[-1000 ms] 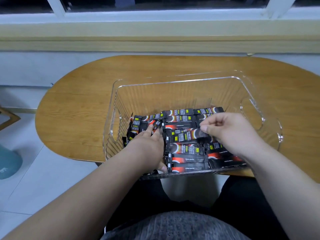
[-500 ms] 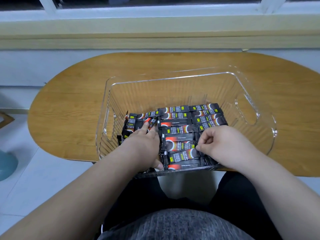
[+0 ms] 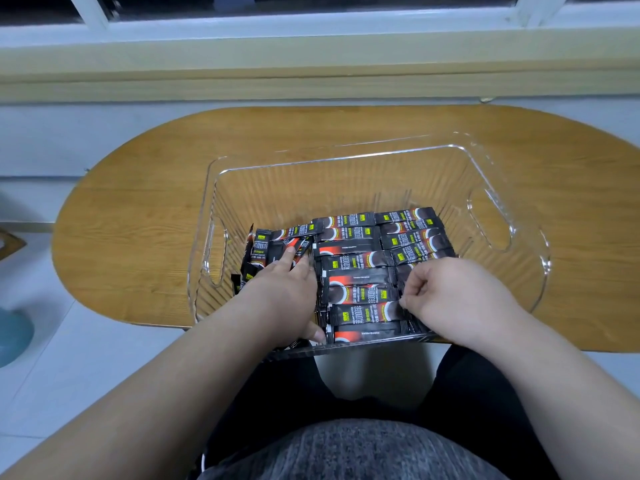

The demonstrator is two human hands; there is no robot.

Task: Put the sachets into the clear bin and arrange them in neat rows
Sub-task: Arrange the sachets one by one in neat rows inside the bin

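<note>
Lower centre, sachets (image 3: 360, 296) lie crosswise between hands; right hand (image 3: 450, 296) pinches one's end, left hand (image 3: 287, 289) presses flat, fingers straight.

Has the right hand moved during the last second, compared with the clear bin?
Yes. The right hand has come down and closer to the near wall of the clear bin, onto the sachets.
</note>
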